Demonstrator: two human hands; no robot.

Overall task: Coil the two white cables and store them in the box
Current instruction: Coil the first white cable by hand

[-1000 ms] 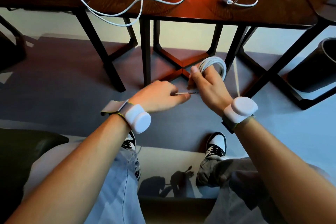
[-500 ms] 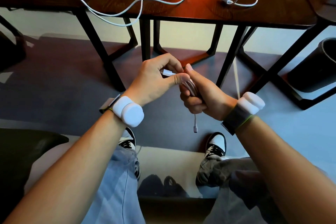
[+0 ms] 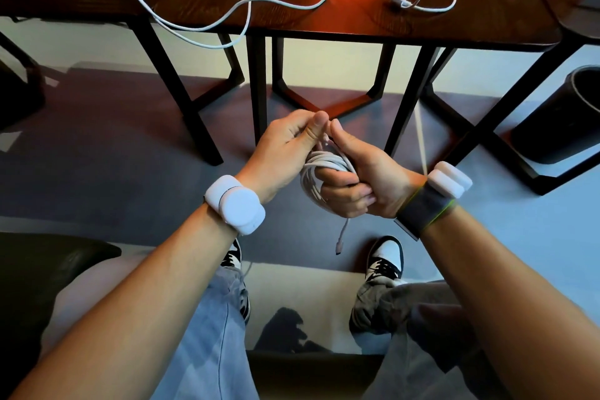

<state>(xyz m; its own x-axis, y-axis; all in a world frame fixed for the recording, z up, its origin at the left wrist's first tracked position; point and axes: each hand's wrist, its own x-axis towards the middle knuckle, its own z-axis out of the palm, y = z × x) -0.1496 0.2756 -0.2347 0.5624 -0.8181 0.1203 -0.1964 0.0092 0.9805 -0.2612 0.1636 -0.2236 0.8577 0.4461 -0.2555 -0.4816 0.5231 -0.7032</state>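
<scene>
Nearest the camera, two legs in pale blue jeans (image 3: 211, 334) are seen, and below them a pair of black-and-white shoes (image 3: 384, 258) planted on the grey floor (image 3: 97, 172).

Both forearms are stretched forward over the knees. A white wrist device (image 3: 235, 204) is worn on the left arm. Another (image 3: 449, 178) is strapped to the right arm on a dark band.

The hands are held together above the floor, short of the desk. The right hand (image 3: 367, 178) is closed round the coiled cable (image 3: 324, 166): its fingers are curled through the white loops and its thumb is raised. The left hand (image 3: 285, 143) is set against the top of the coil, thumb and fingertips pinched together. What is pinched is partly hidden; it appears to be a short end of the same cable. The other end, with its plug (image 3: 338, 248), hangs free below the right hand.

Beyond the hands, black desk legs (image 3: 258, 91) stand on the floor. A dark round bin (image 3: 568, 114) is noted on the floor at far right.

Farthest off, the second cable (image 3: 250, 16) lies uncoiled on the dark wooden desk (image 3: 487, 10). It winds across the top, one bend overhangs the near edge at left, and a small loop with a plug lies at right.
</scene>
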